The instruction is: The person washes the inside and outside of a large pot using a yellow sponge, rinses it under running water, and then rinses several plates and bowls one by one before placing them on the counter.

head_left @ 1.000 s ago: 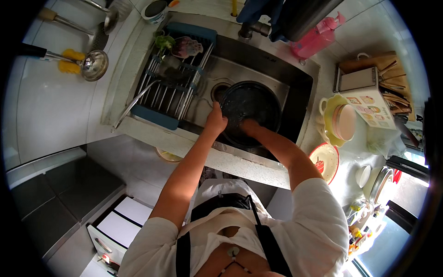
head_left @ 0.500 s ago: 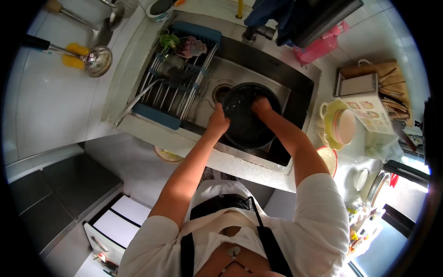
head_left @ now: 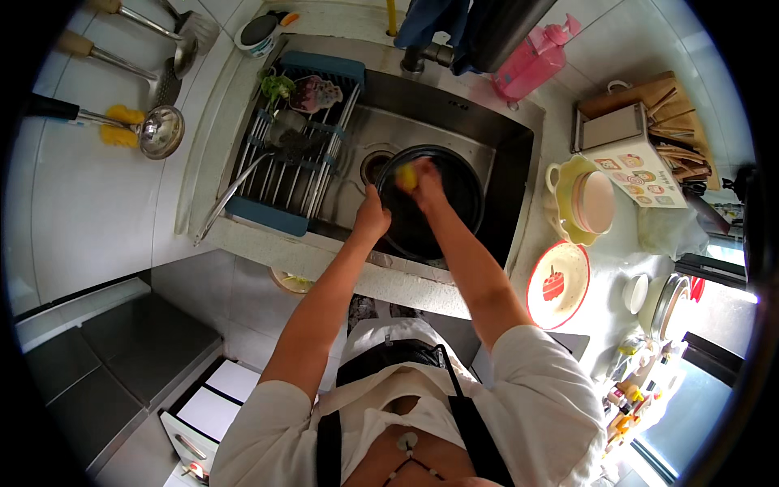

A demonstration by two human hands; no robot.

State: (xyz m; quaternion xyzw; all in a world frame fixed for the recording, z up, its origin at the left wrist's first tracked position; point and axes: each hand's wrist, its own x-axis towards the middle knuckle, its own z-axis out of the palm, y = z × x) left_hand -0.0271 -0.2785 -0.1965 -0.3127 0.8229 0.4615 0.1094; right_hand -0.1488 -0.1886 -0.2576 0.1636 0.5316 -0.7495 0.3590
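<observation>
Resting in the steel sink [head_left: 406, 122], a black round pan [head_left: 412, 230] is gripped at its 9 o'clock rim by the left hand [head_left: 372, 214], whose fingers are closed there. Over the pan's interior, a small yellow object [head_left: 406, 177], blurred, is held in the closed right hand [head_left: 427, 185], between 10 and 11 o'clock from the pan's centre; whether the pan is touched by it cannot be told. Just beside the pan, at 10 o'clock, the drain [head_left: 374, 165] is seen. Farther out in the same direction, a blue-ended dish rack [head_left: 268, 217] is set over the sink, with leafy greens [head_left: 277, 86] laid in it. On the counter [head_left: 422, 286], a red-rimmed dish [head_left: 560, 286] is seen at 4 o'clock and a yellow scalloped bowl [head_left: 565, 221] at 3 o'clock. Behind the sink, a pink pump bottle [head_left: 531, 67] is stood at 1 o'clock and a dark blue cloth [head_left: 422, 24] is hung at 12 o'clock. Farthest out, a metal ladle [head_left: 161, 132] is hung against the tiled wall [head_left: 89, 211] between 9 and 10 o'clock
</observation>
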